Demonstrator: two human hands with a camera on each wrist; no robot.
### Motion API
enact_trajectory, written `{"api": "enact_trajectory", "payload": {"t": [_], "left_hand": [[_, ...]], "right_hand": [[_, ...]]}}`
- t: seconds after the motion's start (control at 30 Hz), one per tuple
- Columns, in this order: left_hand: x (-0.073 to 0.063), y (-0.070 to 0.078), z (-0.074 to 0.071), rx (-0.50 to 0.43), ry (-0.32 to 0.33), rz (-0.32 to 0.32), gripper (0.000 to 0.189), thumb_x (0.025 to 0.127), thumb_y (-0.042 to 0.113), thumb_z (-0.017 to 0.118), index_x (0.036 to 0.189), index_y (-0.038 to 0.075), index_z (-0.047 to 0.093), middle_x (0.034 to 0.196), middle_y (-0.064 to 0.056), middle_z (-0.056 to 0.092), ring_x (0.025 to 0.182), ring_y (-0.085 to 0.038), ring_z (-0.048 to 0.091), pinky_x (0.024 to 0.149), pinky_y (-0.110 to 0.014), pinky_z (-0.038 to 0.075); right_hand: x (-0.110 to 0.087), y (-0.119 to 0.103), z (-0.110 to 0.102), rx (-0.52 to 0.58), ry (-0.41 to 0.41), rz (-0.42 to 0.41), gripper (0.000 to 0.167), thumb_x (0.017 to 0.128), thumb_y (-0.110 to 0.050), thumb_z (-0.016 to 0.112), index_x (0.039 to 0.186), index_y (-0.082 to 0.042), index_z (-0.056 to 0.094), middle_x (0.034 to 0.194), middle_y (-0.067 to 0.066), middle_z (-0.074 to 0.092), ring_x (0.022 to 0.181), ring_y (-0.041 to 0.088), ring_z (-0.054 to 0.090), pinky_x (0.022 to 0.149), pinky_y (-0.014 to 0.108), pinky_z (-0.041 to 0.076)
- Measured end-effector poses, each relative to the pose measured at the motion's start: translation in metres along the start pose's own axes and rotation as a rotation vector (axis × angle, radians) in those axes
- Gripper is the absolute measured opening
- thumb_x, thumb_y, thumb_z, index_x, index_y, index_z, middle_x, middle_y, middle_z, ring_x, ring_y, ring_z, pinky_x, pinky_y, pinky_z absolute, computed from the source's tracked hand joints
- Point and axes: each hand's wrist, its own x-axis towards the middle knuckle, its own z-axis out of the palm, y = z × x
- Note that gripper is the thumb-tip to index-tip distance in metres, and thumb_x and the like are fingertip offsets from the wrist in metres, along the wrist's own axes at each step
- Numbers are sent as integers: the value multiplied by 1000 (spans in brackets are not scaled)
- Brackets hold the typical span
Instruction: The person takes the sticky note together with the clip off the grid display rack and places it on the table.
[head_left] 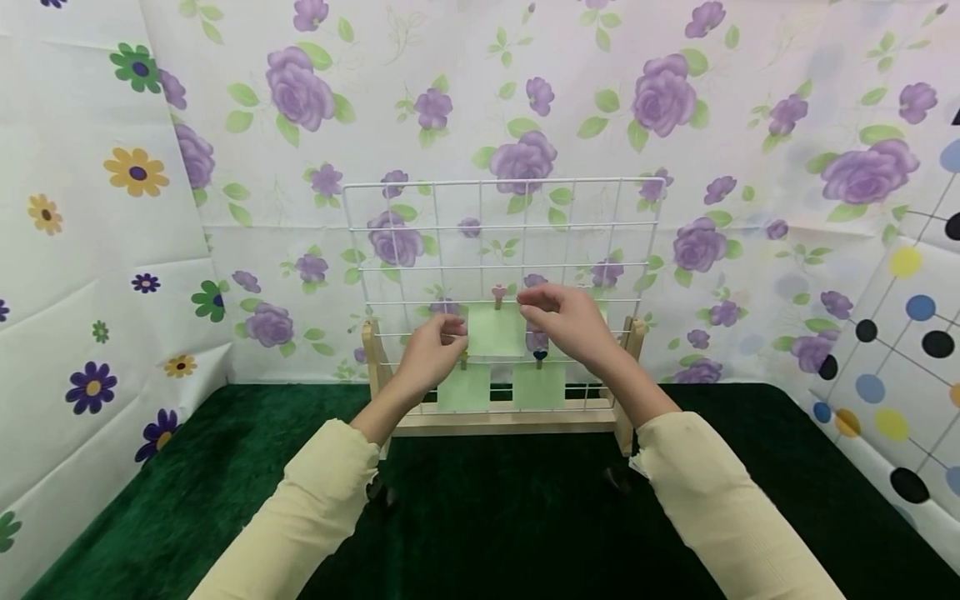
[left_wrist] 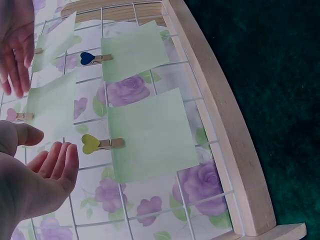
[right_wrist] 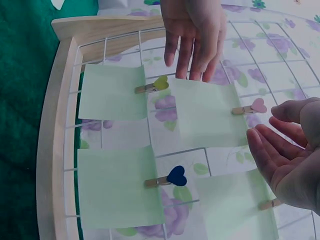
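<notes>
My left hand (head_left: 433, 348) is at the left edge of an upper green paper note (head_left: 495, 332), fingers loosely bent. My right hand (head_left: 576, 323) hovers by that note's upper right corner, with thumb and fingers apart. A wooden clothespin with a pink heart (right_wrist: 258, 105) fastens this note to a white wire grid (head_left: 480, 226). Below hang two more green notes, one under a yellow-heart clothespin (left_wrist: 92, 144) and one under a blue-heart clothespin (right_wrist: 176, 176). Another clipped note (right_wrist: 235, 207) is at the upper right, mostly hidden behind my right hand in the head view.
The grid stands in a wooden frame (head_left: 502, 422) on a dark green cloth (head_left: 495, 517). Behind it hangs a floral sheet (head_left: 465, 108). Patterned sheets close off the left and right sides. Small dark objects (head_left: 617, 479) lie near the frame's feet.
</notes>
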Motion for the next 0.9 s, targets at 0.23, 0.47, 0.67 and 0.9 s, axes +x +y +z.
{"api": "enact_trajectory", "payload": {"t": [0.23,0.47,0.67,0.9], "left_hand": [[7,3,5,-1,2,5,34,93,7,55,126,-2,55,119,-17,61,113,-29,58,93,-40,46],[11,4,8,-26,-12,-8,37,92,5,55,127,-6,53,118,-20,60,108,-30,59,80,-34,53],[15,7,7,-27,8,-21,34,93,7,55,124,-5,57,116,-19,63,106,-29,60,85,-37,51],[21,7,6,-36,60,-35,30,93,8,55,119,-4,61,111,-17,67,104,-26,61,87,-37,49]], "right_hand": [[11,-9,5,68,-14,3,32,98,-13,58,126,1,61,124,15,62,104,27,64,83,40,53],[22,-18,10,41,-56,25,37,100,-13,53,134,1,55,128,14,60,99,27,67,83,37,53],[30,-22,14,23,-62,33,37,99,-14,56,132,2,56,127,16,60,98,28,67,79,32,54],[34,-23,18,-40,-67,25,35,100,-14,54,131,2,57,128,16,60,105,27,63,76,31,55]]}}
